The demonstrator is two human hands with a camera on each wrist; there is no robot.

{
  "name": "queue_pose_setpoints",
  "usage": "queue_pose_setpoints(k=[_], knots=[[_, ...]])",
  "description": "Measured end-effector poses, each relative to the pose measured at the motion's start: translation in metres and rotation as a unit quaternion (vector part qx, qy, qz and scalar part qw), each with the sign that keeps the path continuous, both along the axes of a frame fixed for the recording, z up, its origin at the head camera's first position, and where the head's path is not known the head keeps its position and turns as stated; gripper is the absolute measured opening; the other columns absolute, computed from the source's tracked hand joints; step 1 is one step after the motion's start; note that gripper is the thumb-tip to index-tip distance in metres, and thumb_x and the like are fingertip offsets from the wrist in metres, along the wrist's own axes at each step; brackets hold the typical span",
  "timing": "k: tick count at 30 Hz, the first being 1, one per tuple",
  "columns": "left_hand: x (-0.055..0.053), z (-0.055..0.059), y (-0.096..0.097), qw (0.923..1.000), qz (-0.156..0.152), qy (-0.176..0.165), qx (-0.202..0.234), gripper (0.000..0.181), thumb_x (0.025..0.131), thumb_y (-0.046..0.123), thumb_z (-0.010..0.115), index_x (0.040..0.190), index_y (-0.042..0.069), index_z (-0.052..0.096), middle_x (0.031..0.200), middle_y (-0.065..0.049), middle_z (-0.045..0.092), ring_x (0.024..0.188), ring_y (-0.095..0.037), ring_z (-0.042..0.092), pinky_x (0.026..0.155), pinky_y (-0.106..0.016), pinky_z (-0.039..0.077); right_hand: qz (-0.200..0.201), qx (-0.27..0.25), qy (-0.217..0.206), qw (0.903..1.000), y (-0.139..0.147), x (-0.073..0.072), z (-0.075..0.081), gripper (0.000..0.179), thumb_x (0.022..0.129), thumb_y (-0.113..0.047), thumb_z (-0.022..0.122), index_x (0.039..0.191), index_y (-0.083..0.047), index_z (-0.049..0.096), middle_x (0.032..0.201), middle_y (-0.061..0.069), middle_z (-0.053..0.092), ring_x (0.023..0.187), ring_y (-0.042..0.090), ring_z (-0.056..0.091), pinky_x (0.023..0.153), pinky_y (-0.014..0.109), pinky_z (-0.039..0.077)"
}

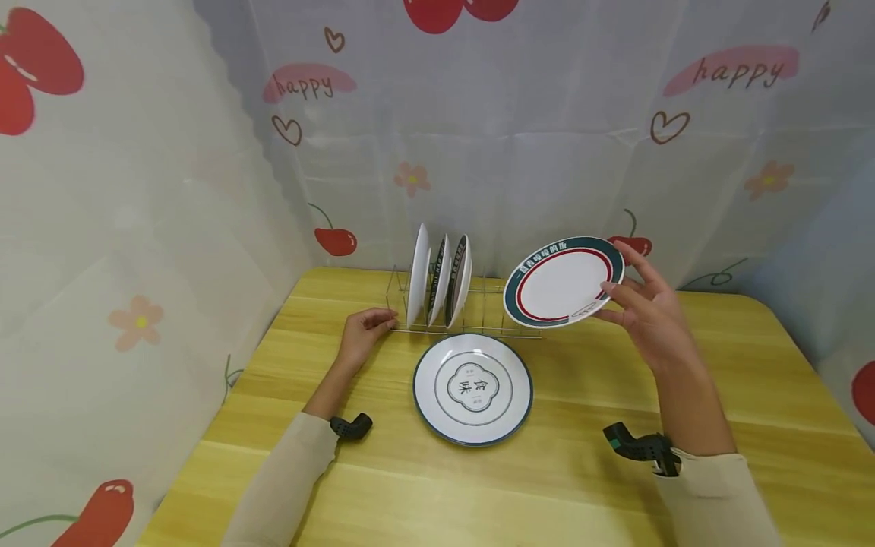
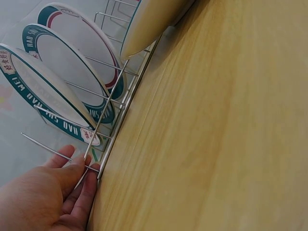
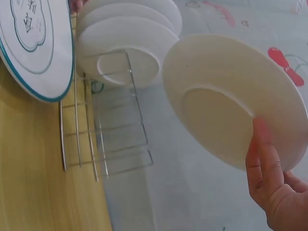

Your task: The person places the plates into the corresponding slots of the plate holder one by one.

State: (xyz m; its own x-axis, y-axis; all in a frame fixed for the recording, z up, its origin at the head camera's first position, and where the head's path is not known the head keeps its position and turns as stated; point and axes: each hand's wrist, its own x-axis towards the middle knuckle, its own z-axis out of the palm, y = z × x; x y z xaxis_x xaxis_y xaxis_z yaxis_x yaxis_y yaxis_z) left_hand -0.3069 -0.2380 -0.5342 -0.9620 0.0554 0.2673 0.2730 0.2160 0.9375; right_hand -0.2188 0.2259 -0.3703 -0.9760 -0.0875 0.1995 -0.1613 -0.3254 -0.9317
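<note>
Pinching the near left corner of the wire rack (image 1: 484, 300) with the left hand (image 1: 362, 334), with thumb and fingers curled on the wire! Spotting three plates (image 1: 443, 281) on edge in the rack, just right of that hand. Crossing to the space between the hands, finding a flat plate (image 1: 473, 390) face up before the rack, but not making out whether touching it. Now gripping a green-banded plate (image 1: 564, 282) with the right hand (image 1: 645, 308), with thumb on the face and fingers behind, parted by little more than the rim. Holding it tilted just left of that hand, near the rack's right end yet apart from it. Judging progress: counting three as racked, with two seemingly left, so probably running past halfway. Working over a yellow wood-grain table (image 1: 478, 494), stretching beneath both hands. Facing a pale cloth (image 1: 533, 175) beyond them, showing cherries, hearts and "happy" lettering, and hanging well left of the left hand too.
</note>
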Motion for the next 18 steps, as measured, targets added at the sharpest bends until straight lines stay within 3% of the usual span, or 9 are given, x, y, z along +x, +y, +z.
queue_pose_setpoints(k=[5, 10, 14, 18], knots=[[-0.002, -0.004, 0.001, 0.9999, 0.001, 0.004, 0.013, 0.015, 0.092, 0.002, 0.073, 0.106, -0.002, 0.077, 0.106, -0.016, 0.075, 0.091, -0.014, 0.072, 0.080, -0.024, 0.060, 0.005, 0.044, 0.001, 0.9990, -0.020, -0.008, 0.006, 0.066, 0.099, -0.005, 0.065, 0.158, -0.020, 0.038, 0.144, 0.017, 0.041, 0.113, 0.022, 0.058, 0.080, 0.033, 0.061], [0.000, -0.004, 0.000, 0.9999, -0.002, 0.001, 0.015, 0.015, 0.092, 0.001, 0.073, 0.107, -0.002, 0.076, 0.108, -0.016, 0.075, 0.093, -0.016, 0.073, 0.080, -0.023, 0.060, 0.011, 0.099, -0.012, 0.9949, -0.040, -0.021, 0.014, 0.071, 0.097, -0.012, 0.071, 0.158, -0.021, 0.037, 0.137, 0.018, 0.049, 0.108, 0.021, 0.062, 0.078, 0.034, 0.062], [-0.001, -0.002, 0.000, 0.9998, -0.003, 0.002, 0.017, 0.015, 0.093, 0.001, 0.072, 0.107, -0.003, 0.076, 0.109, -0.019, 0.074, 0.095, -0.020, 0.073, 0.081, -0.023, 0.060, 0.008, 0.173, -0.021, 0.9846, -0.053, -0.029, 0.021, 0.071, 0.097, -0.016, 0.071, 0.159, -0.024, 0.036, 0.123, 0.017, 0.055, 0.101, 0.021, 0.064, 0.079, 0.039, 0.062], [-0.002, -0.001, 0.001, 0.9999, -0.005, 0.002, 0.013, 0.016, 0.093, 0.001, 0.072, 0.108, -0.002, 0.076, 0.108, -0.020, 0.074, 0.096, -0.023, 0.073, 0.081, -0.023, 0.060, 0.014, 0.241, -0.015, 0.9704, -0.063, -0.037, 0.025, 0.073, 0.098, -0.015, 0.069, 0.160, -0.024, 0.033, 0.118, 0.019, 0.053, 0.099, 0.025, 0.063, 0.079, 0.041, 0.062]])
